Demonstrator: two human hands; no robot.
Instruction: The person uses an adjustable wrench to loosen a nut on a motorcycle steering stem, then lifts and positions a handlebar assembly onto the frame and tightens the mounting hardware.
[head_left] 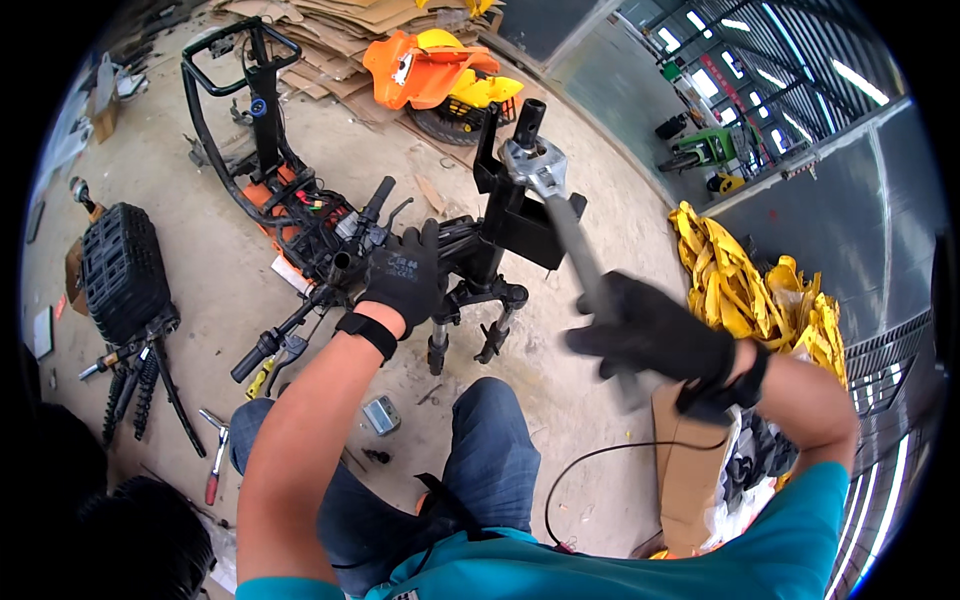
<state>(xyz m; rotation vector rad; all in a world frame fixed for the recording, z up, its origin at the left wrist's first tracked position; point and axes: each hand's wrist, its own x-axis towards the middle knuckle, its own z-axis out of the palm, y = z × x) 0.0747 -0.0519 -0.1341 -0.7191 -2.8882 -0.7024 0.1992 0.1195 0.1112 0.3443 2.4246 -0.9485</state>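
Teal shirt (490, 572) below, right hand (665, 335) grasps wrench (573, 238), left hand (405, 278) touches frame (463, 240), grip unclear.

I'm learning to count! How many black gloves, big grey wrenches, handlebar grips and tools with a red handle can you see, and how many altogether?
Black gloves: 2
Big grey wrench: 1
Handlebar grips: 2
Red-handled tool: 1
Total: 6

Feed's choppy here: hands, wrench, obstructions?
Left hand at handlebar. Right hand at wrench, blurred. Wrench head at black tube; black bracket close below.
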